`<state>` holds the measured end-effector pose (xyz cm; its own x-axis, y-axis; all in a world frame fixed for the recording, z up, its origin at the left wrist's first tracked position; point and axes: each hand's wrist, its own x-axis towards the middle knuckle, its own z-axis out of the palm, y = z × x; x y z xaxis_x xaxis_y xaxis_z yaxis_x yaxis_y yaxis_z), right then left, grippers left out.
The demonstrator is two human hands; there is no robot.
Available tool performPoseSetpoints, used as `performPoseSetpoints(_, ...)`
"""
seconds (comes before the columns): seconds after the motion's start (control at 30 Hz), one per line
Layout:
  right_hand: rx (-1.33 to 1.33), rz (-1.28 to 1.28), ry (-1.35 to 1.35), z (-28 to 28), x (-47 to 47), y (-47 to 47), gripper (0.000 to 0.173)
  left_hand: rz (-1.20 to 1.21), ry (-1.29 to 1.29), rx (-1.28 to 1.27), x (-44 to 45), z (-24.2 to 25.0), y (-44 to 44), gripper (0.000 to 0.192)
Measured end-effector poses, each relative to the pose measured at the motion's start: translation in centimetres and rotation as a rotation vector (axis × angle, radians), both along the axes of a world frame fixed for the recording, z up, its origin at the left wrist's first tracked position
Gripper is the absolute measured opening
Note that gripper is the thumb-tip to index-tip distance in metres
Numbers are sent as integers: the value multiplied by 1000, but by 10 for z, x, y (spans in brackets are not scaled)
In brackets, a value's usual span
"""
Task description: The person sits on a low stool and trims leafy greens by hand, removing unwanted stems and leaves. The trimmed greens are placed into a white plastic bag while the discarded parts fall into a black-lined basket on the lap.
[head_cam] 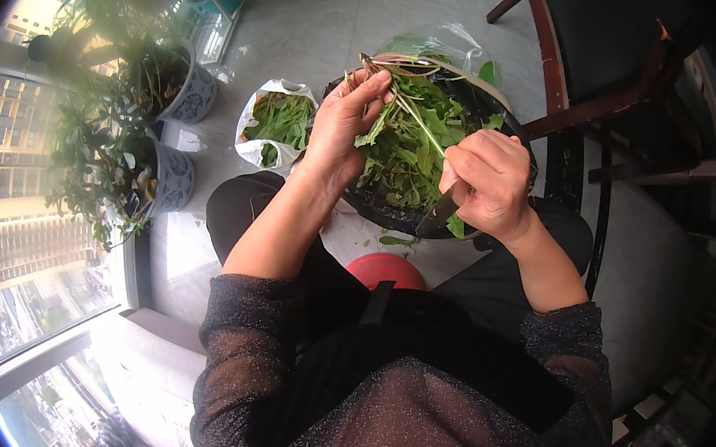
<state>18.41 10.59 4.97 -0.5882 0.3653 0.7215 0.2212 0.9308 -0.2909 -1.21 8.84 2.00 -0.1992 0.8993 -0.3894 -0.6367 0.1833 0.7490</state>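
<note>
My left hand (347, 114) grips a bunch of leafy greens (414, 118) near its root end, and pale stems stick out past the fingers. One long stem runs taut down to my right hand (489, 178), which is closed around a knife and pinches that stem. The knife blade (438, 214) points down and to the left; its handle is hidden in my fist. Under both hands is a round container lined with a black plastic bag (366, 208), heaped with loose green leaves (404, 170). Beside it, a white plastic bag (254, 154) holds more greens.
A clear plastic bag (444, 40) lies behind the container. Leaf scraps (395, 240) litter the floor near a red stool (385, 269) between my legs. Potted plants (174, 176) stand by the window at left. A dark wooden chair (549, 43) is close on the right.
</note>
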Motion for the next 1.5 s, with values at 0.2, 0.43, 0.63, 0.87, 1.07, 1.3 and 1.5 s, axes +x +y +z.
performPoseSetpoints(0.2,-87,-10,80,12,14,3,21,43,-68,41,-21,2,2,13)
performPoseSetpoints(0.43,-618,-73,-70,3,36,43,9,-228,-54,286,-45,14,-5,20)
performPoseSetpoints(0.63,-799,-62,73,-3,33,46,20,-457,170,181,-20,10,-8,20)
performPoseSetpoints(0.87,-980,75,26,-1,22,36,33,-486,378,302,7,10,-9,20)
performPoseSetpoints(1.07,-1217,145,116,-14,12,37,21,-542,229,226,-1,15,-13,27)
performPoseSetpoints(1.3,-1381,126,93,-3,38,48,7,-324,252,227,-19,18,-7,35)
performPoseSetpoints(1.5,-1338,236,65,-6,28,42,9,-213,337,315,-5,19,-10,32)
